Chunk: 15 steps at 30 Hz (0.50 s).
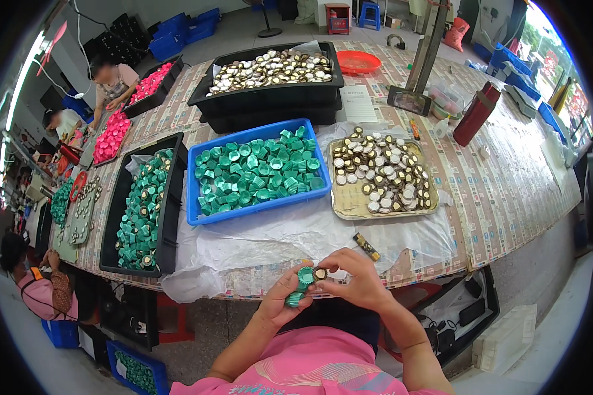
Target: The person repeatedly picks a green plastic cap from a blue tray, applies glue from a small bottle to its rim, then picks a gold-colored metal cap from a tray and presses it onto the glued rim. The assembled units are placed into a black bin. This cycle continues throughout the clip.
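In front of my body, my left hand [280, 297] is closed around a few ribbed green foil cups [306, 276], one facing up with its hollow showing. The thumb and fingers of my right hand [359, 282] pinch a small round brown disc [320, 273] with a pale gold face, right beside that cup's rim. Beyond my hands, a blue tray [257, 218] is filled with loose green cups. To its right, a shallow cream tray [385, 214] bears many white, gold and brown discs. On the left, a black tray [178, 191] contains green cups, some with gold discs in them.
A dark patterned tube [366, 247] lies near the table's front edge. Behind the trays stand stacked black crates [270, 105] heaped with discs. A phone [409, 101] leans by a metal post, near a red flask [477, 113]. Other people work at the left, by pink cups [112, 136].
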### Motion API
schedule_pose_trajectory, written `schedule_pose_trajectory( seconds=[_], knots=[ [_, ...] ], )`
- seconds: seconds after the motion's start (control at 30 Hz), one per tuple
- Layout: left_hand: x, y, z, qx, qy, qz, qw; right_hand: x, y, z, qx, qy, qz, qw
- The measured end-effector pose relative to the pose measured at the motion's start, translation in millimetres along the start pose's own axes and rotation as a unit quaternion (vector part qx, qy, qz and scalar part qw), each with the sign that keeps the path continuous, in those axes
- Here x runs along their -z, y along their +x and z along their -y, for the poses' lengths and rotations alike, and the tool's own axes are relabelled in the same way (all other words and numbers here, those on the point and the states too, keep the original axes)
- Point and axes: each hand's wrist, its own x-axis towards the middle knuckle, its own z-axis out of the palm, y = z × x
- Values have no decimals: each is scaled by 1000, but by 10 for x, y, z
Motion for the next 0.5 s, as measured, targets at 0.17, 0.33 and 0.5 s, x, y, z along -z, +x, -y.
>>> schedule_pose_trajectory(
  seconds=[0.17, 0.33, 0.5],
  knots=[
    [-77, 1, 31, -1, 41, 6, 999, -80, -105, 55, -5, -17, 11, 1000],
    [-52, -9, 71, -3, 68, 4, 998, -103, -130, 54, -5, -15, 19, 1000],
    [-43, -14, 92, 0, 84, 8, 996, -107, -146, 45, 1, -11, 20, 1000]
  ],
)
